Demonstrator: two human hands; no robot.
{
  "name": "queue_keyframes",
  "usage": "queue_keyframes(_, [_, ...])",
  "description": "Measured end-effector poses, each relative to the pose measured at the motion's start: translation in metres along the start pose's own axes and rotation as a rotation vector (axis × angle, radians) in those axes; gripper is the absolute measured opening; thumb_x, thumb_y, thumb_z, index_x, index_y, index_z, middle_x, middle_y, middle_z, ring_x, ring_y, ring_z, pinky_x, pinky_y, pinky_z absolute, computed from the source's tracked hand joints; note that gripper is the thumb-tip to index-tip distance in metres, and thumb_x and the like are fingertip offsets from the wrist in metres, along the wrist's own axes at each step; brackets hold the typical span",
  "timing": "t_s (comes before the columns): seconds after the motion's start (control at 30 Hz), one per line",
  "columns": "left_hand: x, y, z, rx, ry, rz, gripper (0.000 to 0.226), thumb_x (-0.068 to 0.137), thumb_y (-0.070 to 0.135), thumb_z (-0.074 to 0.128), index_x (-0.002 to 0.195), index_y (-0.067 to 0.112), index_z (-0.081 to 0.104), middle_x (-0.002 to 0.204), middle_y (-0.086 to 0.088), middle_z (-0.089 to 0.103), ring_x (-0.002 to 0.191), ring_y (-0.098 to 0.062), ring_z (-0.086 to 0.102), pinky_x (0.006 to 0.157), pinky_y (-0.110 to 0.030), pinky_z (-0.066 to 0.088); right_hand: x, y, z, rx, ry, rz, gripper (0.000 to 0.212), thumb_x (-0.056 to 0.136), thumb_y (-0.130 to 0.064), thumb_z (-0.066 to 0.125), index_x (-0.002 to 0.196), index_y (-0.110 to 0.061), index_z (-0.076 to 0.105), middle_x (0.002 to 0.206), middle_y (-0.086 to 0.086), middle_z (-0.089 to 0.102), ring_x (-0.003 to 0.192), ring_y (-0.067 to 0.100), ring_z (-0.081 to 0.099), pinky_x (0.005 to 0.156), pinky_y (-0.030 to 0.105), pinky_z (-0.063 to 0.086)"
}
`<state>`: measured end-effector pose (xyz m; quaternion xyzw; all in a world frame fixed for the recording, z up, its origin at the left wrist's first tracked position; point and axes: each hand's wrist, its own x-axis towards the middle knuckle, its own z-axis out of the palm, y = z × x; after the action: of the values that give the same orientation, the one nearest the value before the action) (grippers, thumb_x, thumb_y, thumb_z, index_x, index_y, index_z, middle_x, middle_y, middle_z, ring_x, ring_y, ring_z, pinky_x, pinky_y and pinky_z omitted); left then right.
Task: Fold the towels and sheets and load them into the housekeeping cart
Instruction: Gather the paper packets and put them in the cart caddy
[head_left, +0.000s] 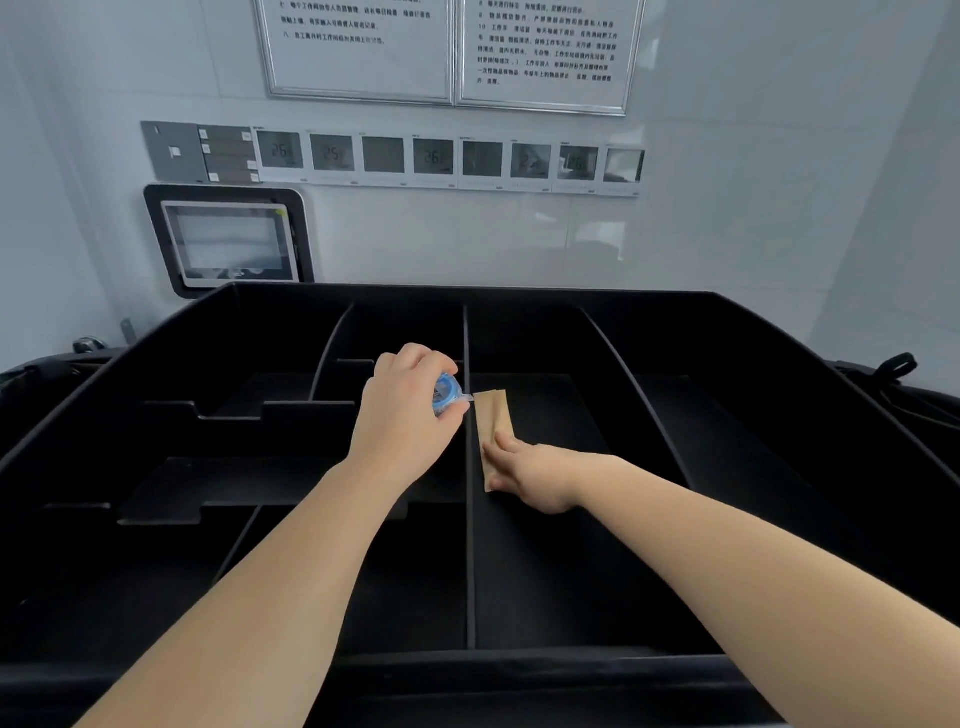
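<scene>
The housekeeping cart's black top tray (727, 332) fills the lower view, split by dividers into several compartments. My left hand (405, 410) grips a small blue-and-clear packet (448, 393) just left of the central divider (470, 545). My right hand (524, 473) holds a long tan paper packet (492, 415) low in the compartment right of that divider, fingers curled on its near end. No towels or sheets are in view.
A white wall stands behind the cart with a row of thermostat panels (431, 158), a framed screen (231, 241) and two notice boards (452, 52). Stepped black inserts (234, 415) sit in the left compartments. A strap (893, 366) lies at the right edge.
</scene>
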<state>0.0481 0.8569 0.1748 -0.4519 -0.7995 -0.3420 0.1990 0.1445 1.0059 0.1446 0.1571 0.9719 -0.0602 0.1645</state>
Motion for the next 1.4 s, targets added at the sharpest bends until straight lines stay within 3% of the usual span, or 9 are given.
queue_keyframes(0.3, [0.002,-0.005,0.005,-0.028,-0.01,-0.031,0.034,0.086,0.03,0.069,0.116,0.019,0.059,0.119,0.006,0.051,0.106,-0.011,0.042,0.088,-0.033,0.047,0.044,0.003,-0.012,-0.012,0.015,0.029,0.056,0.105,-0.026,0.032,0.153,-0.021,0.004,0.16,0.0,-0.015,0.147,0.027,0.006,0.117,0.04,0.012])
queue_keyframes(0.57, [0.004,-0.008,0.003,-0.024,0.002,-0.048,0.032,0.087,0.03,0.068,0.116,0.02,0.058,0.119,0.006,0.05,0.105,-0.01,0.042,0.089,-0.033,0.048,0.057,0.005,-0.014,0.079,0.103,0.038,0.067,0.103,-0.031,0.037,0.153,-0.016,-0.005,0.161,0.002,-0.007,0.148,0.022,0.006,0.118,0.043,0.008])
queue_keyframes(0.73, [0.003,-0.009,0.004,-0.04,-0.001,-0.031,0.034,0.086,0.029,0.069,0.116,0.02,0.058,0.119,0.006,0.05,0.105,-0.009,0.041,0.088,-0.032,0.048,0.037,0.006,-0.031,0.187,0.275,0.021,0.063,0.102,-0.032,0.039,0.152,-0.01,0.008,0.161,0.01,0.0,0.147,0.025,0.007,0.117,0.037,0.014])
queue_keyframes(0.8, [0.003,-0.01,0.005,-0.069,0.005,-0.02,0.04,0.085,0.028,0.071,0.121,0.021,0.056,0.122,0.006,0.05,0.108,-0.01,0.042,0.09,-0.031,0.047,0.022,0.004,-0.04,0.339,0.404,0.0,0.062,0.102,-0.035,0.038,0.153,-0.011,0.01,0.161,0.008,0.003,0.147,0.024,0.012,0.116,0.031,0.014])
queue_keyframes(0.93, [0.004,-0.005,0.001,-0.184,0.023,-0.006,0.06,0.082,0.026,0.074,0.135,0.025,0.045,0.128,0.007,0.05,0.111,-0.005,0.043,0.085,-0.016,0.037,-0.013,-0.01,-0.048,0.572,0.609,-0.17,0.059,0.1,-0.036,0.043,0.151,-0.017,0.021,0.159,0.0,0.019,0.143,0.012,0.022,0.108,0.019,0.017])
queue_keyframes(1.07, [0.0,0.004,-0.01,-0.229,-0.036,0.079,0.063,0.083,0.023,0.072,0.136,0.03,0.039,0.13,0.007,0.044,0.106,-0.003,0.049,0.078,-0.007,0.04,-0.043,-0.023,-0.048,0.579,0.589,-0.365,0.065,0.095,-0.033,0.056,0.151,-0.021,0.024,0.155,-0.007,0.029,0.141,0.006,0.025,0.114,0.023,0.021])
queue_keyframes(1.13, [-0.004,0.007,-0.016,-0.207,-0.057,0.14,0.061,0.082,0.021,0.072,0.131,0.033,0.039,0.127,0.009,0.043,0.102,-0.002,0.05,0.08,-0.01,0.046,-0.051,-0.023,-0.049,0.579,0.578,-0.429,0.068,0.092,-0.027,0.063,0.15,-0.023,0.028,0.15,-0.008,0.038,0.138,0.003,0.032,0.113,0.022,0.026])
queue_keyframes(1.3, [-0.018,0.006,-0.035,-0.199,-0.143,0.194,0.057,0.081,0.032,0.074,0.125,0.037,0.039,0.122,0.018,0.04,0.108,0.005,0.049,0.086,-0.003,0.04,-0.053,-0.025,-0.045,0.544,0.622,-0.492,0.058,0.083,-0.024,0.072,0.137,-0.025,0.05,0.12,-0.015,0.057,0.108,-0.009,0.05,0.089,0.002,0.035])
queue_keyframes(1.4, [-0.024,0.0,-0.045,-0.18,-0.166,0.153,0.068,0.078,0.031,0.078,0.131,0.04,0.036,0.124,0.025,0.037,0.113,0.011,0.044,0.086,0.0,0.037,-0.047,-0.03,-0.041,0.496,0.699,-0.542,0.043,0.083,-0.025,0.072,0.125,-0.023,0.061,0.11,-0.015,0.06,0.103,-0.004,0.055,0.086,0.005,0.041])
